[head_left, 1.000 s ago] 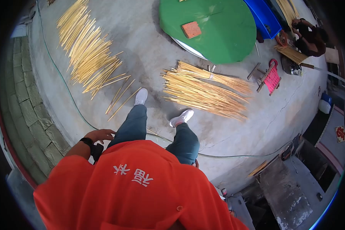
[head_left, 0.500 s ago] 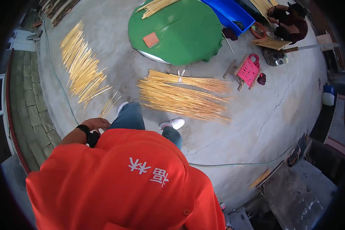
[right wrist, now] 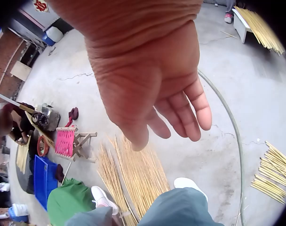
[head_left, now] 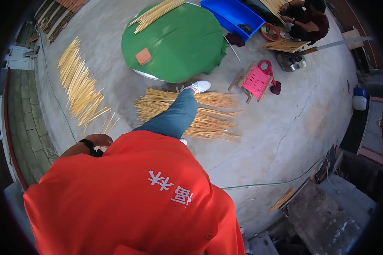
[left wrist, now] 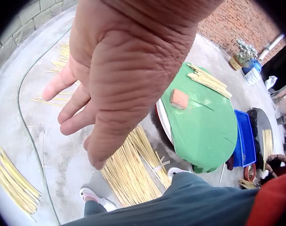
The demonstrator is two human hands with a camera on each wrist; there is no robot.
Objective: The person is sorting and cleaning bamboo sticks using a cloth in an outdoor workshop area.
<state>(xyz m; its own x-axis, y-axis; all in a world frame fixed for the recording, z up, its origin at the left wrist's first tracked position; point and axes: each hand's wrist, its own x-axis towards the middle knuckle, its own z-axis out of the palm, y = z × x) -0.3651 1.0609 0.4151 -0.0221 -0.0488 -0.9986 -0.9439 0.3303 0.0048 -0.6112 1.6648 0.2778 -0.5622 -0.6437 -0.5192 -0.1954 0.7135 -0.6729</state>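
My left hand hangs at my side with its fingers loosely extended and nothing in them; in the head view it shows beside the red shirt. The right hand also hangs relaxed and holds nothing; the shirt hides it from the head view. On the ground by my feet lie bundles of long yellow stalks, part of them bound with a pale tie. One white shoe overlaps the bundles in the head view. More stalks are spread in a row at the left.
Ahead stands a round table with a green cover, bearing a brick and stalks. A blue tub, a pink-webbed stool and a seated person are to the right. A hose crosses the ground.
My leg has stepped forward, and one shoe now reaches the bundled stalks. The view has turned, so the table appears further left. Both stalk piles lie as before.
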